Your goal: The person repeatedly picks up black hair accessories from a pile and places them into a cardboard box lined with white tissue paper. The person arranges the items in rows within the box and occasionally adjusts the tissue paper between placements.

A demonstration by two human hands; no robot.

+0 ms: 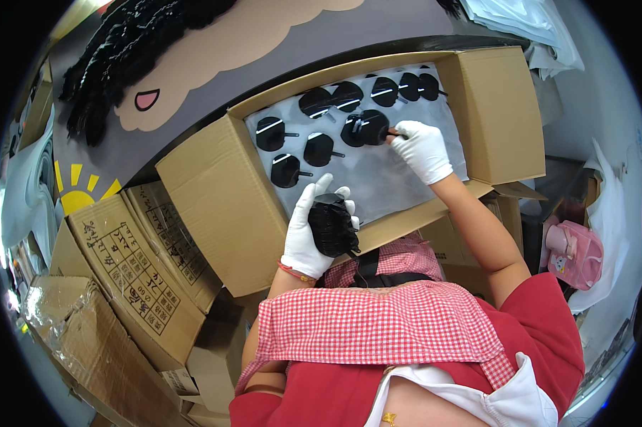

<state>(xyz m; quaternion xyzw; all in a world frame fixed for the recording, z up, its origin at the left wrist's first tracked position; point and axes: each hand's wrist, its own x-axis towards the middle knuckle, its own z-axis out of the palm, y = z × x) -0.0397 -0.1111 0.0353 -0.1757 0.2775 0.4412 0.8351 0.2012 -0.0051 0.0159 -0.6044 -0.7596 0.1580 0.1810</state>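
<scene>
Left hand (pixel 304 240) cups a lens stack (pixel 331 226), right hand (pixel 425 151) pinches one dark lens (pixel 372 128): probably light, scratch-prone, so we'd grab tabs (pixel 292 134).

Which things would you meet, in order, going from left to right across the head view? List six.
Yellow sun → left hand → pinched black disc → right hand → right box flap → pink bag.

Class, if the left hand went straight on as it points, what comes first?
The left hand would probably meet the black disc just ahead, unless it passes above; depth is unclear.
</scene>
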